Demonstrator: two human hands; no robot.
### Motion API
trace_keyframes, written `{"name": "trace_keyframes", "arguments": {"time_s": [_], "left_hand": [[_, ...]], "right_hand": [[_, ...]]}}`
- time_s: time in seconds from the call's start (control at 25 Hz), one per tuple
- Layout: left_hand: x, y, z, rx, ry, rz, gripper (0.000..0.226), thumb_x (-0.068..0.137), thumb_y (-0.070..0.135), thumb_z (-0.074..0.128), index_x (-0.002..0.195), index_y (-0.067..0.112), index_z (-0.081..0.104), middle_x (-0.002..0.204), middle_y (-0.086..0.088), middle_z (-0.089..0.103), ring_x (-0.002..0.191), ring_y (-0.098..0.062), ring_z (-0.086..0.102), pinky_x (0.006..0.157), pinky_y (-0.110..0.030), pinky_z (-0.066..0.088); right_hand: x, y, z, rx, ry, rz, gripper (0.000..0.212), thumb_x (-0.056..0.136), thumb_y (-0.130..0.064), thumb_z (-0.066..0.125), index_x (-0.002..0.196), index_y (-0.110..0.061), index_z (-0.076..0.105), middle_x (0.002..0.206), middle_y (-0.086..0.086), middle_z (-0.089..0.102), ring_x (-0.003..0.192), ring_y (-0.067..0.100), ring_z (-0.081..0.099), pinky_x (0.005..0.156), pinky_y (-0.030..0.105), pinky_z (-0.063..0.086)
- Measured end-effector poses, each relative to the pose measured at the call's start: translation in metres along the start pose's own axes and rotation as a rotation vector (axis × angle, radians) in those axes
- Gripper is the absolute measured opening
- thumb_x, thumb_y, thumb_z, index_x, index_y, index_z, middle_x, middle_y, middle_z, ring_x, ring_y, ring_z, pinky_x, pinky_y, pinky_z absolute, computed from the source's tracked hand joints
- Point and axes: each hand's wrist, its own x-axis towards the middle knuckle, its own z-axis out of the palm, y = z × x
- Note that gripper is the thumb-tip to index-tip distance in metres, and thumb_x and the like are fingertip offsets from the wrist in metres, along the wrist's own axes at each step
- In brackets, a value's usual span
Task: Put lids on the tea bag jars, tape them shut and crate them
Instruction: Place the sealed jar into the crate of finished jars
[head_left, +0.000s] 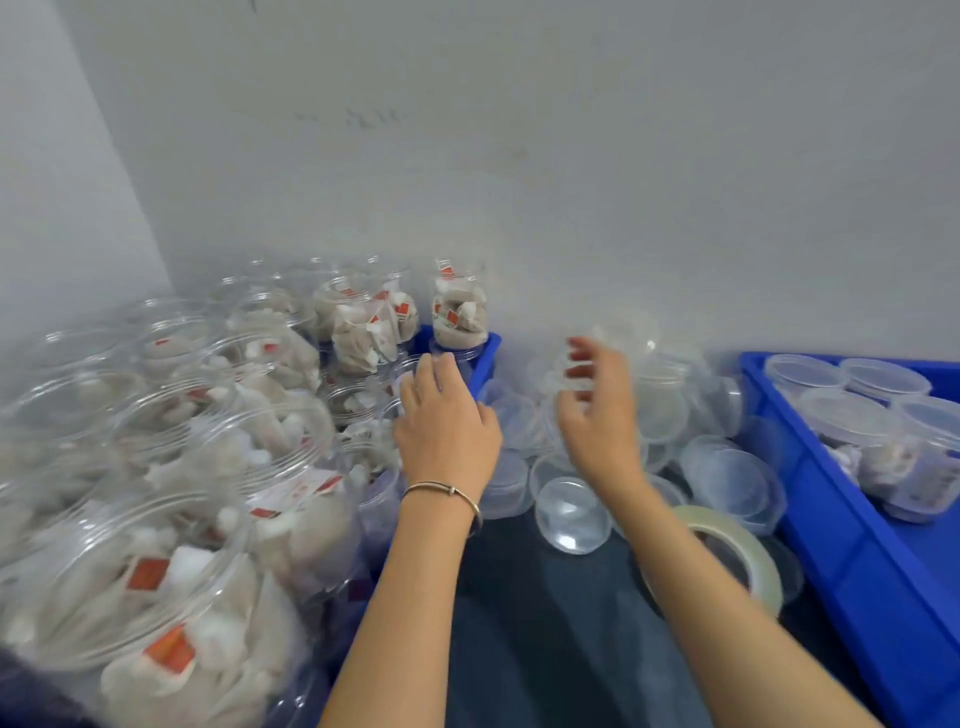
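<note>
The left hand (447, 415), in the middle of the frame, reaches into the open tea bag jars (171, 467) that fill the left side; I cannot tell if its fingers hold one. The right hand (597, 410) seems to pinch a clear lid (623, 332) above the lid pile (571, 509). The jars stand packed tight, so pulling one could tip its neighbours. The lid looks slippery and may drop. The tape roll (748, 551) waits lower right, beside the blue crate (857, 545).

Open tea bag jars (171, 467) crowd the left, packed rim to rim. A heap of clear lids (649, 431) and a tape roll (737, 556) block the middle-right, and a blue crate (852, 551) walls the right. Bare dark bench (545, 623) lies between the forearms.
</note>
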Motion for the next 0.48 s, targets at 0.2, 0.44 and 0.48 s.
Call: {"name": "trace_keyframes", "arguments": {"time_s": [0.2,0.44,0.48], "left_hand": [[-0.011,-0.024,-0.018,0.066,-0.166,-0.243,0.048,0.095,0.013,0.050,0.138,0.008,0.031,0.149,-0.012,0.030,0.136,-0.031,0.030,0.107,-0.045,0.035],[-0.057,0.018,-0.066,-0.080,0.195,0.190,0.034,0.096,0.008,0.044,0.127,0.016,0.056,0.135,0.003,0.051,0.124,-0.013,0.047,0.095,-0.024,0.038],[-0.066,0.019,-0.077,-0.068,0.316,0.259,0.030,0.092,0.006,0.049,0.118,0.014,0.063,0.126,0.002,0.058,0.119,-0.014,0.052,0.092,-0.026,0.042]], "right_hand": [[-0.053,-0.013,0.074,0.053,-0.415,0.008,0.051,0.086,0.000,0.055,0.133,-0.017,0.046,0.118,-0.006,0.042,0.099,0.004,0.049,0.078,0.018,0.044],[-0.056,-0.025,0.075,0.082,-0.433,0.055,0.033,0.090,-0.008,0.056,0.123,-0.008,0.052,0.097,-0.019,0.045,0.087,-0.004,0.044,0.095,0.027,0.044],[-0.057,-0.028,0.074,0.096,-0.428,0.041,0.034,0.091,-0.002,0.054,0.125,-0.004,0.051,0.098,-0.019,0.045,0.086,-0.003,0.045,0.096,0.032,0.045]]}}
